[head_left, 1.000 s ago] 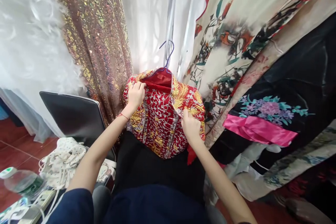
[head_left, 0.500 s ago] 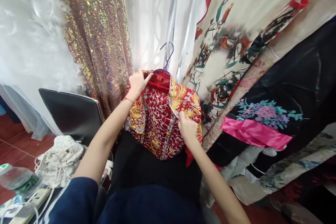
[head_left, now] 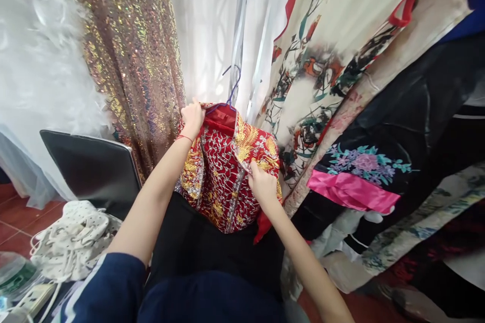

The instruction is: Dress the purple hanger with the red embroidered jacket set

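Observation:
A red jacket (head_left: 220, 176) with gold and silver embroidery rests against my lap, on a purple hanger (head_left: 232, 95) whose hook points up and away from me. My left hand (head_left: 193, 117) is closed on the jacket's shoulder and collar edge, at the left of the neck opening. Lower on the right, my right hand (head_left: 262, 181) pinches the silver-trimmed front edge of the jacket. The jacket's red lining shows inside the neck between the two hands. My fingertips are partly hidden by the cloth.
Hanging garments surround me: a gold sequined one (head_left: 129, 50), a cream printed dress (head_left: 322, 55) and a black one with a pink band (head_left: 356, 192). At left are a black chair back (head_left: 91, 166), a dotted white cloth (head_left: 76, 242), a power strip (head_left: 34, 300) and a plastic bottle (head_left: 15, 275).
The whole view has shifted slightly, so the jacket and surroundings sit a little further left. Both hands keep their hold on the jacket.

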Available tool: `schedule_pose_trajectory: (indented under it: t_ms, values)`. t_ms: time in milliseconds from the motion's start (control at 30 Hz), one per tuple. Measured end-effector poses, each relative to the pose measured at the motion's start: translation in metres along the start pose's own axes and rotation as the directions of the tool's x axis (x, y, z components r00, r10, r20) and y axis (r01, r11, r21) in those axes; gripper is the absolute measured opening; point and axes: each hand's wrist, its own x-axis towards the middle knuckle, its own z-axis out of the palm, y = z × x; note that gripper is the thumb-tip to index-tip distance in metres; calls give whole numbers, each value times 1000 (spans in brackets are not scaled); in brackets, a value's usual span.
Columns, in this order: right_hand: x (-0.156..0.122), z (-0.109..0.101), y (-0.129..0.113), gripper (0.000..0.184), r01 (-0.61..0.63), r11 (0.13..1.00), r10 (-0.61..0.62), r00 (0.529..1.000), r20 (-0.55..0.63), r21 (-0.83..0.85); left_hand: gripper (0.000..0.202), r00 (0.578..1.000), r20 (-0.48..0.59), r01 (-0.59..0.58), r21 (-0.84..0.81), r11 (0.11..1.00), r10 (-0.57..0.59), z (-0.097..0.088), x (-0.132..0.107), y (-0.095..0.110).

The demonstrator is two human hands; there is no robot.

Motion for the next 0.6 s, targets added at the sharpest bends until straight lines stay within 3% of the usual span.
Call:
schedule_pose_trajectory:
  t_ms: [167, 267, 333, 433, 467, 533, 600]
  values:
    - [4, -1, 14, 32, 6, 998, -5, 1000, -6, 65, 70, 971, -125, 181, -174, 968, -204, -3, 15, -13]
    - [8, 4, 20, 34, -21, 997, 22, 999, -23, 69, 63, 954, -118, 238, -256, 937, -275, -8, 17, -23]
    - [11, 9, 21, 34, -38, 997, 40, 999, -26, 65, 57, 965, -105, 213, -229, 950, -242, -13, 13, -32]
    - [13, 14, 23, 33, -65, 996, 69, 997, -47, 68, 42, 991, 73, 119, -75, 990, -114, -27, 12, -52]
    - [14, 15, 24, 33, -77, 994, 81, 995, -56, 71, 35, 981, 176, 85, -26, 996, -79, -35, 14, -59]
    - [15, 14, 28, 32, -103, 991, 108, 992, -70, 81, 22, 924, 383, 6, 31, 999, -18, -52, 21, -74]
    - [17, 12, 33, 31, -127, 987, 136, 987, -81, 100, 13, 899, 434, -68, -1, 998, 62, -70, 30, -87]
